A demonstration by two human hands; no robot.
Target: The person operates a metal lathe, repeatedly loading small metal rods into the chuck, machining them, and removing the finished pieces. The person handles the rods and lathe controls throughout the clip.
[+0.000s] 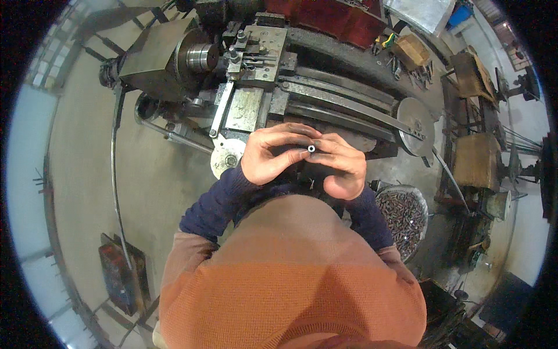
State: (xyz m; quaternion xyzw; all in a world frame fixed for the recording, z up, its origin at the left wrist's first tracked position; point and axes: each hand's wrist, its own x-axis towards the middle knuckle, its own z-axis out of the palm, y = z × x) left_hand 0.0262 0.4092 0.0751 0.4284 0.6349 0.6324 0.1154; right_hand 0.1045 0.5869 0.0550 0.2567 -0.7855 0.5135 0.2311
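My left hand (270, 152) and my right hand (343, 166) meet in front of my body, just on the near side of a lathe (247, 107). Between their fingertips is a small metal tube (311, 149), its round hollow end facing up. The left thumb presses against one side of it, and fingers of the right hand close on the other. Its remaining length is hidden by the fingers. Both hands are closed, with dark smudges on the fingers.
The lathe's chuck (200, 58) is at the upper left, and a round steel disc (415, 125) at the right. Below the disc stands a tub (426, 212) full of small metal pieces. Hand tools (397, 67) lie at the back right. A long rod (116, 174) slants down on the left.
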